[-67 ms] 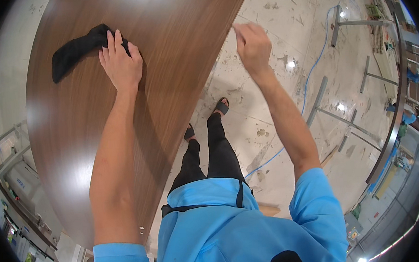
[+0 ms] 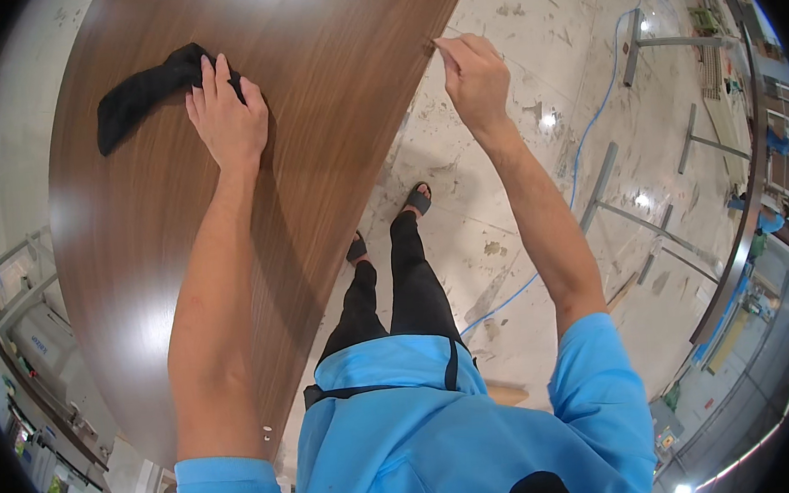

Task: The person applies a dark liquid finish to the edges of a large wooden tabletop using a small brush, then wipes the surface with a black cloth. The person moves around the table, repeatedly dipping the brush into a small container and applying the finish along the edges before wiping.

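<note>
Left hand (image 2: 229,120) pressed flat, fingers together, on one end of a black cloth (image 2: 137,95) lying at ten o'clock on the brown wooden surface (image 2: 175,282). Right hand (image 2: 474,78) at one o'clock, fingers pinched on the surface's edge.

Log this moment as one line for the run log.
left hand: flat on black cloth | right hand: pinching edge of brown wood-grain panel | floor: blue cable
</note>
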{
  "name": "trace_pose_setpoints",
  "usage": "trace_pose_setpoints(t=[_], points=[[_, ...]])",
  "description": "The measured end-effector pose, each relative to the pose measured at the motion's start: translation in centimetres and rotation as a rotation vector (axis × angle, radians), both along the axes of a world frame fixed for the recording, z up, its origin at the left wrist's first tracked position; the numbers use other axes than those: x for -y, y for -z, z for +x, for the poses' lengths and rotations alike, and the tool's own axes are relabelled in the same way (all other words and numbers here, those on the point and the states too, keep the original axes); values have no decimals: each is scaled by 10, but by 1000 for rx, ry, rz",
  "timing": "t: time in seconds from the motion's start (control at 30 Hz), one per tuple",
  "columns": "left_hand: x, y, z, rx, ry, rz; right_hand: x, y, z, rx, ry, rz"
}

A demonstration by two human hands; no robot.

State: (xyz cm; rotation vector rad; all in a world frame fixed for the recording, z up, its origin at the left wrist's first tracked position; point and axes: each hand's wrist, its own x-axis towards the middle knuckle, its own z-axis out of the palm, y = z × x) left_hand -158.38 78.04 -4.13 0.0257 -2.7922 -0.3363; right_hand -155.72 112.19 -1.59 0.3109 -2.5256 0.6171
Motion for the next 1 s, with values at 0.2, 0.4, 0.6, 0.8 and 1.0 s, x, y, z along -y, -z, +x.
trace_pose_setpoints(t=[0.2,0.4,0.6,0.8,1.0], points=[[1,8,-11,-46,12,2,34,-4,54,116,-221,-28],[2,10,-13,-42,20,5,19,-4,1,37,85,-37],[0,9,-12,-16,-8,22,38,3,61,93,-209,-56],[2,11,-12,-14,7,-4,24,-5,17,44,102,-56],[2,12,-12,-40,11,6,61,-8,96,199,-314,-121]])
